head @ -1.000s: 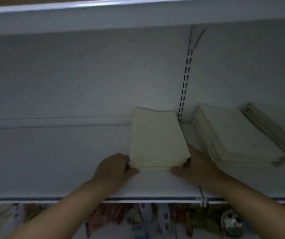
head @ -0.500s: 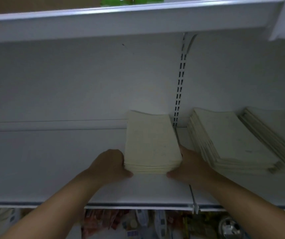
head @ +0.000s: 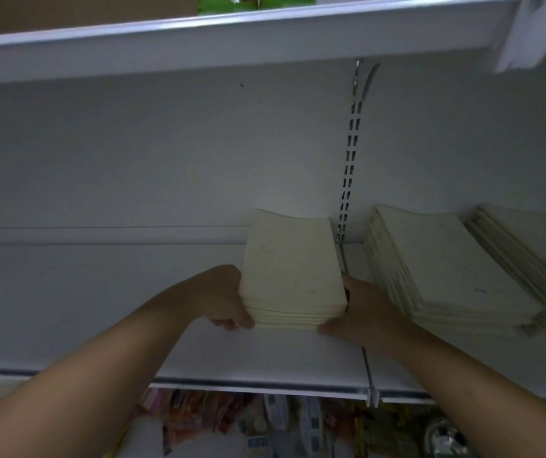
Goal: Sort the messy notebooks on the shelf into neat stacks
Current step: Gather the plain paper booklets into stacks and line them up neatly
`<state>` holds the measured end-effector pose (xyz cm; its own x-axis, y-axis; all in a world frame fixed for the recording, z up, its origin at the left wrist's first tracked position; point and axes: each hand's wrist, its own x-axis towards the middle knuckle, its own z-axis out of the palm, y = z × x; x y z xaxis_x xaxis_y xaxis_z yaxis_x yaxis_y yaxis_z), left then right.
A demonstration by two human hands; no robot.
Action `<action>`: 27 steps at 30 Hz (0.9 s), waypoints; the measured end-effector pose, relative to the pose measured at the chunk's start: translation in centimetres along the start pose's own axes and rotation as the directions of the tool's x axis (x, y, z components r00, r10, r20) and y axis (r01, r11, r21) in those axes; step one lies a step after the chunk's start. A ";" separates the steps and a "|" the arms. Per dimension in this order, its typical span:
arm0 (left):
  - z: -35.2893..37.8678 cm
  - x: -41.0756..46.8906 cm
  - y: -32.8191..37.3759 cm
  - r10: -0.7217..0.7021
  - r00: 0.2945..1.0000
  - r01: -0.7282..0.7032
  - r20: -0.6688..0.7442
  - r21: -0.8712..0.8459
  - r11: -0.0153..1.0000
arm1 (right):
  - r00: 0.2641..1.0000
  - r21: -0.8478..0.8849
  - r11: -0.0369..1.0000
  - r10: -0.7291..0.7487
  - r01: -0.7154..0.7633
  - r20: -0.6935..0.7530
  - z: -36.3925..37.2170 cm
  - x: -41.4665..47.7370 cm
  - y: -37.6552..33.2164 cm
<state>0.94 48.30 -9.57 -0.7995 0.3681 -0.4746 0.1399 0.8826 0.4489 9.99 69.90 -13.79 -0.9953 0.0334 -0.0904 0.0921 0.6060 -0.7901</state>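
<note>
Left hand (head: 222, 299) grips the near left corner of a cream stack of notebooks (head: 291, 269), fingers curled under its edge. Right hand (head: 364, 309) clasps the near right corner, so the stack sits squarely between both palms, on the white shelf (head: 265, 355). Just beyond the right hand lies a second stack (head: 447, 266), its edges stepped, with a third stack (head: 536, 236) overlapping it further right. A slotted rail (head: 349, 160) rises behind.
</note>
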 end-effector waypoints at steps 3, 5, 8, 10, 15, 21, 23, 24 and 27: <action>0.2 0.1 -0.1 0.011 1.000 -0.011 0.005 -0.012 1.000 | 1.000 0.054 0.998 -0.021 0.021 -0.003 0.1 -0.3 0.3; 0.1 0.0 -0.1 0.000 0.999 0.001 0.050 -0.017 1.000 | 0.999 0.096 0.995 -0.037 0.037 -0.005 0.2 -0.4 0.5; -1.2 -0.9 -1.3 -0.020 0.974 0.043 0.227 -0.094 0.995 | 0.998 0.214 0.977 -0.026 0.012 0.064 -0.1 -0.9 0.6; -1.7 -1.2 -2.7 0.008 0.979 0.070 0.205 -0.368 0.927 | 0.992 0.401 0.915 -0.015 -0.036 0.121 -0.2 -1.0 1.0; 0.5 1.2 -2.0 -0.009 0.997 -0.061 -0.070 -0.914 0.401 | 0.992 0.836 0.536 0.114 -0.114 0.061 0.8 -0.5 0.2; 2.7 1.6 0.4 -0.003 0.995 -0.101 -0.104 -0.971 0.219 | 0.981 0.816 0.554 0.181 -0.162 0.072 0.6 -0.4 -0.3; 2.8 1.9 0.5 -0.046 0.994 -0.090 -0.103 -0.969 0.231 | 0.981 0.807 0.570 0.188 -0.154 0.055 0.9 -0.1 0.1; 2.8 2.1 0.5 -0.066 0.993 -0.083 -0.102 -0.965 0.248 | 0.981 0.806 0.572 0.189 -0.153 0.051 1.1 0.0 0.0; 2.7 2.4 0.3 -0.081 0.992 -0.071 -0.099 -0.954 0.291 | 0.974 0.831 0.540 0.226 -0.134 0.011 2.6 0.5 0.4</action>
<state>0.68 50.21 -12.62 -0.8619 0.2648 -0.4324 -0.4598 -0.0487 0.8867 9.57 68.13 -15.75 -0.9485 0.1609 -0.2730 0.2070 -0.3375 -0.9183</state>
